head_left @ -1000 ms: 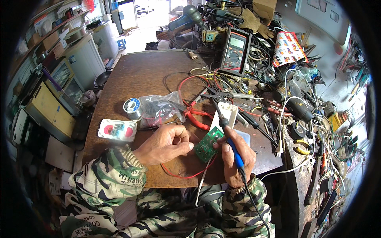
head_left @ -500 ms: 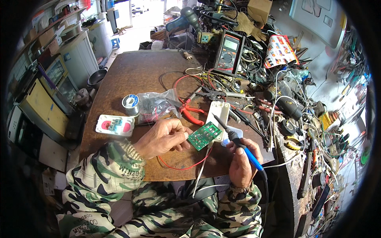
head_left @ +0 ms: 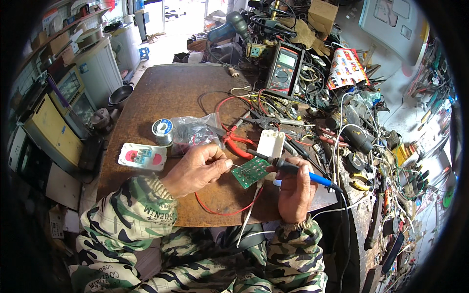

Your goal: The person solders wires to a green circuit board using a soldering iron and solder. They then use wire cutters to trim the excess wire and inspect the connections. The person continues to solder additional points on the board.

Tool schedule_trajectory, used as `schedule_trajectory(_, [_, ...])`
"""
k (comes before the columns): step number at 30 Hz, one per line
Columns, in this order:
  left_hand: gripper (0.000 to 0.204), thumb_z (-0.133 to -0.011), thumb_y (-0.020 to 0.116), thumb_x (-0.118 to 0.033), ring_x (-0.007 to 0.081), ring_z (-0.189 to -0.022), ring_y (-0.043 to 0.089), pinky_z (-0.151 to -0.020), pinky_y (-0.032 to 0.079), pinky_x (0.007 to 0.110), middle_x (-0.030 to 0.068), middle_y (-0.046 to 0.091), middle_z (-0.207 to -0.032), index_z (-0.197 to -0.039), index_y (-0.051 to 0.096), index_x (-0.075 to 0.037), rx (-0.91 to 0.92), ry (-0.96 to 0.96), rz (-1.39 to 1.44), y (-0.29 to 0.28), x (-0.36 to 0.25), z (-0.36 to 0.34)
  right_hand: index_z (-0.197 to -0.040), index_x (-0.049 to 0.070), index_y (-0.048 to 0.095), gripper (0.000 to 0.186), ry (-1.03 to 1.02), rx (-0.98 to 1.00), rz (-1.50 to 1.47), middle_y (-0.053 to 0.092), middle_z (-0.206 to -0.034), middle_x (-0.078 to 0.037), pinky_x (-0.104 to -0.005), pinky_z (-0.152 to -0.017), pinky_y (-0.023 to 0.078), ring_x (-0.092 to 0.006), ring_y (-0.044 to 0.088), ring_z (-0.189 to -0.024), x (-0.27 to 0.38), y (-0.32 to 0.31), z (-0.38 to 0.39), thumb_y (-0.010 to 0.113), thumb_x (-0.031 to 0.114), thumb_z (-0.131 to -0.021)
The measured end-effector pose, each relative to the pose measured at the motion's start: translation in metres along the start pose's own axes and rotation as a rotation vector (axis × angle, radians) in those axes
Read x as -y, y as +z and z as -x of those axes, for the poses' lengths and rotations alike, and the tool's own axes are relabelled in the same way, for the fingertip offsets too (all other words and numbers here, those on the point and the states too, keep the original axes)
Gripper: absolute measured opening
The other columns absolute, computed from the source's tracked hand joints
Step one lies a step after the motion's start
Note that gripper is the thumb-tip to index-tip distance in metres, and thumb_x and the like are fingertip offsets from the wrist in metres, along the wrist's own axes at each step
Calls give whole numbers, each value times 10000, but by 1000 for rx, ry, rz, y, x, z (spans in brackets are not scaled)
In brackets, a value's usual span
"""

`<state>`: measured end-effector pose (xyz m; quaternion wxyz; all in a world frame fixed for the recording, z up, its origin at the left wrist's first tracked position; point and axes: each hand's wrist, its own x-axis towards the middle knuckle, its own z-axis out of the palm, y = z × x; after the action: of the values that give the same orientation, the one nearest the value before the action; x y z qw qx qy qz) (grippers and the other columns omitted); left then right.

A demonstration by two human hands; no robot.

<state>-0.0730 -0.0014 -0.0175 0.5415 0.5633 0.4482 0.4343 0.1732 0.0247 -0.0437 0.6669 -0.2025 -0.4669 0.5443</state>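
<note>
My left hand point(head_left: 198, 170) is closed, pinching a thin silvery wire point(head_left: 237, 166) between thumb and forefinger, its free end over the left part of a green circuit board point(head_left: 250, 173). My right hand point(head_left: 296, 188) grips a soldering iron point(head_left: 312, 177) by its blue handle. The iron slants to the left, its tip just above the board's far edge. Right fingertips are close to the board's right corner; whether they touch it I cannot tell. Behind the board lies a white plastic case half point(head_left: 270, 144). A red wire point(head_left: 222, 213) loops on the table below the board.
Left on the brown table point(head_left: 161, 93) are a solder spool point(head_left: 162, 131), a plastic bag point(head_left: 193, 131) and a white cover point(head_left: 142, 156) with red patches. Red-handled pliers point(head_left: 238, 144) lie behind the board. A multimeter point(head_left: 283, 68) stands among tangled cables and tools at right.
My right hand has moved up and left toward the board, and the soldering iron now lies flatter with its tip farther left. My left hand stays nearly still with the thin wire.
</note>
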Motion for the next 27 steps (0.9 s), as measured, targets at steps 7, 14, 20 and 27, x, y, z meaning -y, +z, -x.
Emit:
schedule_trajectory(7, [211, -997, 670, -225, 14, -623, 427, -511, 319, 194, -52, 529, -766, -980, 657, -14, -26, 58, -88, -6, -2, 6, -1257, -77, 540, 409, -19, 6, 245, 671, -1010, -185, -405, -878, 562, -289, 703, -928, -5, -2, 8, 445, 281, -1085])
schedule_trajectory(14, [294, -1047, 587, -267, 56, -678, 542, -544, 433, 204, 23, 618, -866, -1009, 648, 18, 13, -125, 43, -11, -10, 11, -1338, -90, 497, 427, -13, 64, 248, 660, -1149, -230, -417, -957, 541, -326, 698, -1036, -6, -5, 10, 451, 249, -1083])
schedule_trajectory(20, [364, -1052, 567, -324, 177, -864, 704, -715, 597, 276, 83, 637, -977, -1067, 617, 36, 39, -140, 137, -7, -7, 11, -1334, -88, 542, 419, -26, 132, 319, 688, -1124, -184, -369, -933, 520, -270, 691, -1044, -2, -4, 13, 542, 218, -1049])
schedule_trajectory(27, [343, -1054, 547, -258, 54, -594, 470, -503, 342, 205, 50, 625, -795, -897, 653, 29, -4, -84, 91, -10, -22, 16, -1307, -103, 568, 415, -80, 175, 365, 704, -1106, -201, -366, -946, 511, -261, 697, -1019, -1, -1, 11, 565, 210, -1036])
